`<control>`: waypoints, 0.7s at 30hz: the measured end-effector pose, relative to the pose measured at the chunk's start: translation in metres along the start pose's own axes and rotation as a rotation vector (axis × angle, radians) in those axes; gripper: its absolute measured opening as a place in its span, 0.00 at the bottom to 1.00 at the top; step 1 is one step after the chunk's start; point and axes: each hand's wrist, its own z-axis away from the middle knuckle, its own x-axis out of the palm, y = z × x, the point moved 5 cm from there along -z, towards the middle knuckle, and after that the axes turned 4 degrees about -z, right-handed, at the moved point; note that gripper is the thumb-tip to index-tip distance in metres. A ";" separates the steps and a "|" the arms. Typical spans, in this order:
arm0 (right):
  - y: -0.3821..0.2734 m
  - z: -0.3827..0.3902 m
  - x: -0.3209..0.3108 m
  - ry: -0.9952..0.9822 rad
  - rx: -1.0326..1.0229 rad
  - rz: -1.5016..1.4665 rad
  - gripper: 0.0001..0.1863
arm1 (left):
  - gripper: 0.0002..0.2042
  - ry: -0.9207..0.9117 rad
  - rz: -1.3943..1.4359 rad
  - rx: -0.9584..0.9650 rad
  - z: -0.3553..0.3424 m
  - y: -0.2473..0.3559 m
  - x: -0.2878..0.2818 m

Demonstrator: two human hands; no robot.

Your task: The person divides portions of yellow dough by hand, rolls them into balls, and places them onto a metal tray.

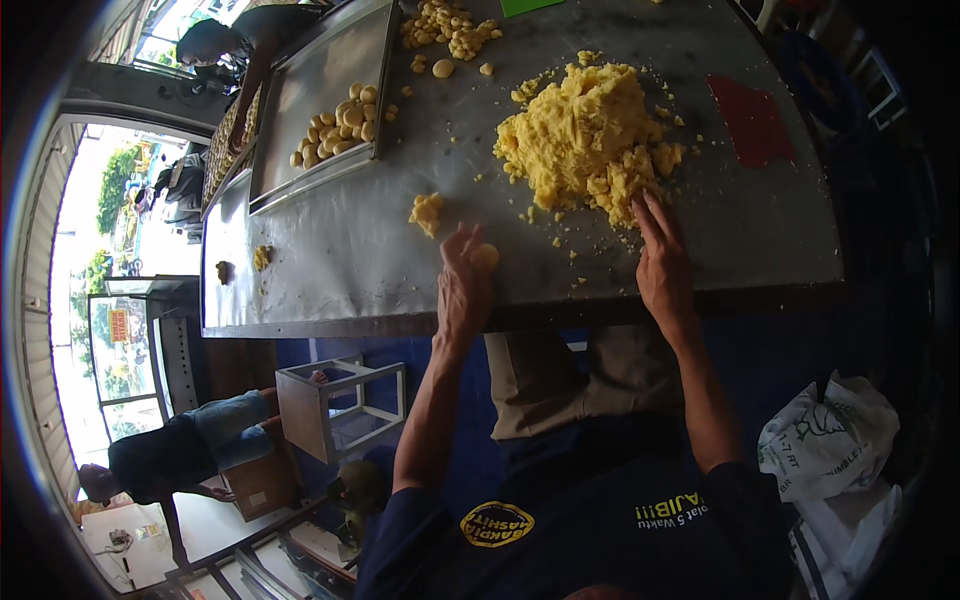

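Note:
A large crumbly mound of yellow dough [580, 135] lies on the metal-topped table [400, 270]. My right hand [662, 262] reaches to its near right edge, fingers stretched out and the tips touching the crumbs. Closer to the table's front edge, my left hand [464, 280] has its fingers bent around a small yellow dough ball [486, 257], which shows at the hand's right side. Just beyond that hand sits a loose yellow lump [426, 213]. The left thumb is hard to make out.
A metal tray [285, 125] with several smooth dough balls [340, 125] stands at the far left. More small lumps [450, 28] lie at the back. A red sheet [750, 120] is right of the mound; a green one [530, 5] lies behind. Two other people are at left.

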 end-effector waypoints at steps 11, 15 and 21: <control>-0.001 0.000 -0.001 -0.035 0.004 -0.014 0.31 | 0.13 0.091 -0.587 -0.027 -0.073 -0.024 0.021; -0.002 -0.001 0.000 -0.036 -0.009 -0.021 0.31 | 0.12 -0.102 -0.446 -0.040 -0.034 -0.026 0.003; 0.000 0.000 0.000 -0.029 -0.013 -0.041 0.31 | 0.16 -0.197 -0.061 -0.116 -0.005 -0.021 -0.044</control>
